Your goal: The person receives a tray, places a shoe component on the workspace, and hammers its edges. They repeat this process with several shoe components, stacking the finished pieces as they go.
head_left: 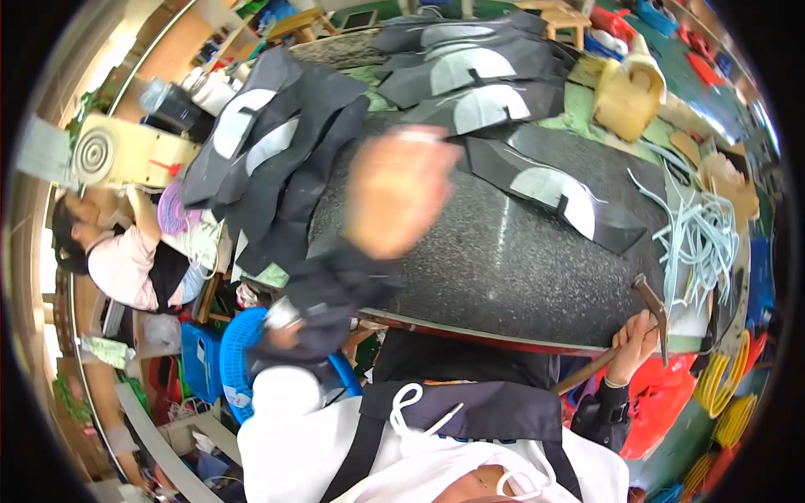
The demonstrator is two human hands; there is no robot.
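Observation:
My right hand (633, 345) is wrapped round the wooden handle of a hammer (656, 308) at the near right edge of the dark speckled work slab (486, 268). The metal hammer head points up beside the slab's corner. Smeared by motion, my left hand (398, 193) hovers over the slab's left part, and its fingers cannot be made out. To its right lies one black sheet piece (545, 189) with a white half-round patch. More such pieces are heaped at the left (277, 151), and another layered pile (478, 71) lies along the far side.
A yellowish plastic jug (629, 96) stands at the far right. Pale blue strips (700, 239) lie tangled by the slab's right edge. A blue basket (243, 360) is below on the left. Another person (122, 260) sits at the left near a cream-coloured machine (134, 151).

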